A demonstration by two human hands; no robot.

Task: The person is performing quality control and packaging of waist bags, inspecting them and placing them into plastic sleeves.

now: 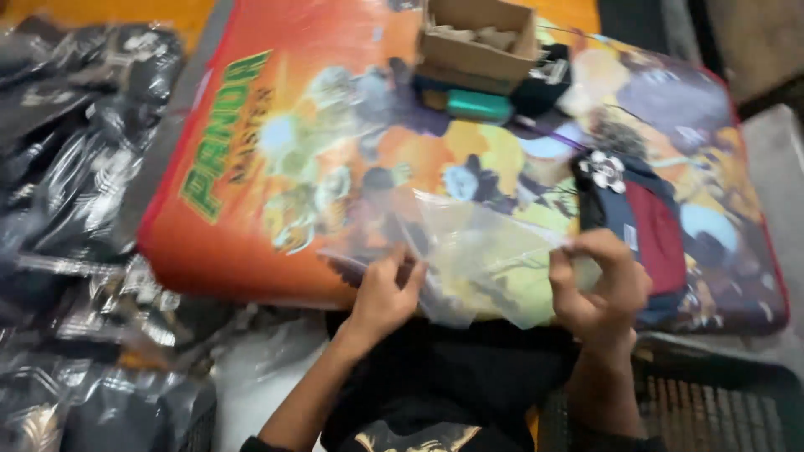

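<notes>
Your left hand (383, 295) pinches the near-left edge of a clear plastic bag (481, 251), fingers curled and pressed onto the film. Your right hand (599, 285) pinches the bag's right edge between thumb and bent fingers. The bag lies stretched between both hands, flat on the orange printed cushion (251, 167). The frame is motion-blurred, so you cannot tell whether the bag's mouth is open or sealed.

Hazards to check:

- Thin film under tension. Both hands pull on opposite edges; uneven pull is likely to tear the film at the pinch points or let one edge slip free.
- Folded garment (653, 230), dark blue and maroon, lies just beyond your right hand, partly on the cushion. A sweep of that hand could push it toward the cushion's right edge.
- A white flower-shaped ornament (603, 170) sits on the garment's far end. It may snag the film if the bag is dragged over it.
- Cardboard box (477, 38) and a teal object (477, 106) rest well beyond both hands. The cushion is soft; pressing down hard may tilt them.
- Pile of dark bagged items (75, 167) lies well to the left of your left hand. The glossy wrappers look slippery, so a nudge of the elbow could start them sliding.
- Black fabric (452, 377) lies below your wrists; a dropped bag could be hard to see against it.
</notes>
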